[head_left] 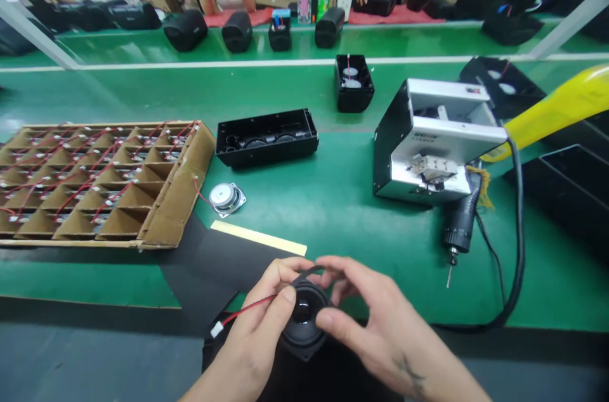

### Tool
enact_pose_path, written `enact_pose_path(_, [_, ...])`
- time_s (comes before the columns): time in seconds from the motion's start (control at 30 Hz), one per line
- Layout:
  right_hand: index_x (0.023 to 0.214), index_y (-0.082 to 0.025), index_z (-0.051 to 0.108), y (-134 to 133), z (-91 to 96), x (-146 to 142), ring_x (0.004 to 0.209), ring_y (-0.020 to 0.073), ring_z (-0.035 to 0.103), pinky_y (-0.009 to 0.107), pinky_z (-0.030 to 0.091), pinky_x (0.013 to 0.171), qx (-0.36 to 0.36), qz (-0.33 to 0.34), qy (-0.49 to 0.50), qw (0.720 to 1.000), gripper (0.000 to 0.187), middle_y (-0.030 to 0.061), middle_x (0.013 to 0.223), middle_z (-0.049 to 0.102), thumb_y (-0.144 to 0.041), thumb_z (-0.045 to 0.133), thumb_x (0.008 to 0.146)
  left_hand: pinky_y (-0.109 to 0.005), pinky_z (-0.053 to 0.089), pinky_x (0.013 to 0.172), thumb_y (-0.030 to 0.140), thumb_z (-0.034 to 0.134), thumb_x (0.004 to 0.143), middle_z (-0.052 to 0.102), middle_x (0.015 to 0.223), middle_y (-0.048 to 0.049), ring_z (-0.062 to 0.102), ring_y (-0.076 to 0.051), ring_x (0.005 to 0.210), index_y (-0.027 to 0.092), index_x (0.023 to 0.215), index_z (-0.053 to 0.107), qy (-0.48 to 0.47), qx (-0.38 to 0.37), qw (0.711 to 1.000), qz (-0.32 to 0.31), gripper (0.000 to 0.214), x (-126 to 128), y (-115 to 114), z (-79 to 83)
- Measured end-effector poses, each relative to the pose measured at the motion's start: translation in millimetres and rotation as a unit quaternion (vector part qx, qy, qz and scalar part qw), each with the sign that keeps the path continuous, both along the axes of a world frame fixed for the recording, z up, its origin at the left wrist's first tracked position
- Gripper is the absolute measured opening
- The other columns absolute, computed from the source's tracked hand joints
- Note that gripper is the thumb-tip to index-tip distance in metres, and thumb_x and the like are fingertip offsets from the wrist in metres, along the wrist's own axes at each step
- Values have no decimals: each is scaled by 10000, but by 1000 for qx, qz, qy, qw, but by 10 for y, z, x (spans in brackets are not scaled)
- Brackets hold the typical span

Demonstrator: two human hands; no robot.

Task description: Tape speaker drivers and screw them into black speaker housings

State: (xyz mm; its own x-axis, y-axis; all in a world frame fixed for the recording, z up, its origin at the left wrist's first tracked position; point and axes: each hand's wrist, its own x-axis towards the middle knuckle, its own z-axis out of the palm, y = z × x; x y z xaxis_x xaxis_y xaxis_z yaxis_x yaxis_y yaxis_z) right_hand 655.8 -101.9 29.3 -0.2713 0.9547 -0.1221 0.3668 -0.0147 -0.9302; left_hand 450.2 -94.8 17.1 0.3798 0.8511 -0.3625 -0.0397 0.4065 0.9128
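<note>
Near the table's front edge, my left hand (pixel 264 319) is closed round a small round speaker driver (pixel 303 332) with a black cone, a shiny dome and a square-cornered frame. A red wire with a white plug (pixel 217 329) trails from it to the left. Along its upper rim curves a thin black strip (pixel 304 274), partly lifted. My right hand (pixel 361 307) has its fingertips at the strip's end and its thumb on the driver's right rim. Another driver (pixel 227 198) lies magnet-up beyond my hands, beside a black sheet (pixel 228 262) with a pale yellow strip (pixel 259 238).
At left stands a cardboard divider box (pixel 166 205) of wired drivers. Black speaker housings (pixel 266 151) lie mid-table. On the right are a silver machine (pixel 438 142), a black electric screwdriver (pixel 459 218), a thick cable (pixel 521 250) and a yellow object (pixel 556 107). People work across the table.
</note>
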Motion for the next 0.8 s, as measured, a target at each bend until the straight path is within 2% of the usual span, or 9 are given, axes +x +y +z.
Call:
enact_pose_path(0.1, [1189,-256,636,16,-45,-126,910,169,676,304,555,845,-17,-15,55,998,191,-1,1083,715,-299,632,1003,-413,408,1196,529,521,1046,489,1567,-63,440,-311,1475,262,1166,668,8,19,1000,-4,327,-13,58,123])
enact_pose_path(0.2, [1122,-237,660,71,-22,-107,915,188,675,326,550,881,5,-23,52,998,149,15,1040,718,-321,578,1031,-500,332,1269,497,611,1011,384,1681,-71,383,-335,1542,330,1495,526,-37,14,989,-142,519,-292,215,307])
enact_pose_path(0.27, [1097,-238,681,106,28,-44,895,192,672,317,551,853,7,-15,46,999,163,15,999,723,-348,577,1036,-528,351,1256,479,676,978,405,1685,-69,416,-350,1528,369,1580,456,-70,-4,967,-243,650,-547,359,390])
enact_pose_path(0.33, [1082,-240,701,127,69,-3,859,189,670,302,547,811,21,-11,30,999,165,14,966,728,-347,590,1024,-547,403,1213,510,592,1014,484,1642,-95,435,-375,1516,335,1542,536,-96,-9,973,-210,559,-718,484,404])
enact_pose_path(0.43, [1068,-224,722,132,43,-38,821,188,682,296,543,778,91,-7,5,996,151,27,945,738,-300,627,978,-572,447,1166,523,441,1062,505,1628,-113,484,-386,1479,289,1511,580,-126,-22,980,-156,525,-699,534,332])
enact_pose_path(0.53, [1062,-221,722,119,-67,-129,818,188,696,292,545,768,164,7,24,986,144,30,928,744,-264,638,953,-553,307,1272,553,507,1042,474,1657,-68,424,-340,1527,332,1536,551,-24,-2,977,-212,542,-537,435,266])
enact_pose_path(0.6, [1075,-235,721,115,-103,-155,851,192,693,303,550,800,189,16,27,982,151,27,946,742,-248,633,954,-530,192,1321,577,537,1026,439,1681,-9,347,-308,1574,403,1552,513,58,16,974,-217,555,-481,345,262])
enact_pose_path(0.7, [1087,-248,732,131,-5,-102,963,211,674,333,555,865,172,36,-22,984,159,51,1061,693,-250,636,960,-554,167,1325,629,489,1025,406,1696,33,331,-312,1581,456,1578,448,144,27,964,-222,581,-488,239,288])
enact_pose_path(0.8, [1176,-264,689,171,200,-6,980,181,651,307,544,875,117,61,-40,991,191,37,1108,636,-263,646,990,-560,237,1305,649,471,1021,476,1654,2,402,-334,1537,429,1570,479,179,36,956,-229,591,-503,171,288])
